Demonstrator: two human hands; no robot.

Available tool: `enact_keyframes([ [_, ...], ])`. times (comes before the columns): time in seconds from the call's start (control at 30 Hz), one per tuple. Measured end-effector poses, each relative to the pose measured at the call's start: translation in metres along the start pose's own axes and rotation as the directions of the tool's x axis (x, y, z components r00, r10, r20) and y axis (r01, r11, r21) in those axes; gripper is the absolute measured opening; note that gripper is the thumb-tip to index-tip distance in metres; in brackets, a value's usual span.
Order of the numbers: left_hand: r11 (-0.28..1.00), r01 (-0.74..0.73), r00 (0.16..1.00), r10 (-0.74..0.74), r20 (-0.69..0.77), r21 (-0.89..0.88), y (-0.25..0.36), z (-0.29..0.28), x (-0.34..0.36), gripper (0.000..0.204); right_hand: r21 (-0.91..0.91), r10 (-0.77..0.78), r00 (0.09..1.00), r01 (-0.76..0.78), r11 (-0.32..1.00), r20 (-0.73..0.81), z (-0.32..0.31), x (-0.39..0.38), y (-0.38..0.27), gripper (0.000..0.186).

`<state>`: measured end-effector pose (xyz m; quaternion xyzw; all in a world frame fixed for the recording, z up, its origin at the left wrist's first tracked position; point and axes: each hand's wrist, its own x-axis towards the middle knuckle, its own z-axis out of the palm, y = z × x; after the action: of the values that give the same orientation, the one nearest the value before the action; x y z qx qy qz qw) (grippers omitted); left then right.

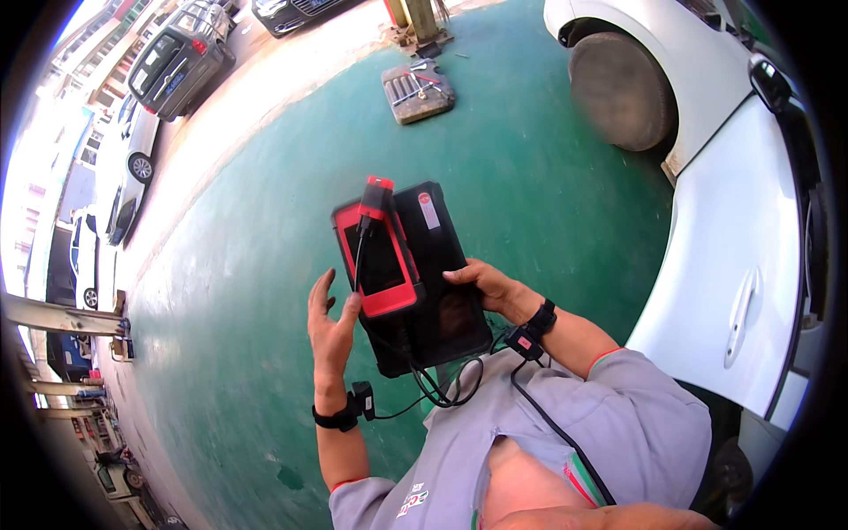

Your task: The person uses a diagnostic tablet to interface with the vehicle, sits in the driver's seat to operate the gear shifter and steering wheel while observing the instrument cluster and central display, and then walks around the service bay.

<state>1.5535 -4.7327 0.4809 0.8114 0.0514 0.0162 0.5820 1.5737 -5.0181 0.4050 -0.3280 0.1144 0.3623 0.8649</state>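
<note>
My right hand (484,284) grips the right edge of a large black tablet-like case (446,305), thumb on its top face. On the case's left part lies a handheld diagnostic scanner (389,296) with a red frame and dark screen. A red plug connector (377,196) rests across the scanner's upper end, and its black cable (357,261) runs down over the screen. My left hand (333,327) is beside the scanner's lower left corner, fingers apart and holding nothing. Its thumb tip is close to the red frame; whether they touch I cannot tell.
A white car (733,238) with its door and front wheel stands close on the right. On the green floor (238,291) ahead lies a grey tool case (422,108) with tools, near a lift post (422,22). Parked cars line the far left. Cabled black bands (338,419) circle both wrists.
</note>
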Motion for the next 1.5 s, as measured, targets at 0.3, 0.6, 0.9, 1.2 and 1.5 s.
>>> enact_keyframes([
  [0.3,0.800,0.480,0.801,-0.567,-0.192,-0.359,-0.177,-0.104,0.169,0.050,0.068,-0.185,0.954,0.206,0.976,-0.237,-0.036,0.171,-0.121,0.036],
  [0.6,0.719,0.670,0.732,-0.681,0.008,-0.186,-0.174,-0.060,0.517,0.051,0.156,-0.241,0.926,0.295,0.943,-0.291,-0.131,0.441,-0.406,0.036],
  [0.9,0.094,0.961,0.073,-0.993,-0.090,-0.259,-0.290,0.030,0.730,0.033,0.211,-0.065,0.923,0.154,0.965,-0.379,-0.402,0.808,-0.659,0.041],
  [1.2,-0.164,0.981,-0.154,-0.984,-0.095,0.107,-0.317,0.138,0.993,0.051,0.215,-0.016,0.910,0.115,0.970,-0.413,-0.712,1.162,-0.775,0.046],
  [1.5,-0.249,0.941,-0.210,-0.961,-0.181,0.228,-0.367,0.216,1.175,0.051,0.369,0.036,0.839,0.200,0.908,-0.543,-0.904,1.331,-0.717,0.047],
])
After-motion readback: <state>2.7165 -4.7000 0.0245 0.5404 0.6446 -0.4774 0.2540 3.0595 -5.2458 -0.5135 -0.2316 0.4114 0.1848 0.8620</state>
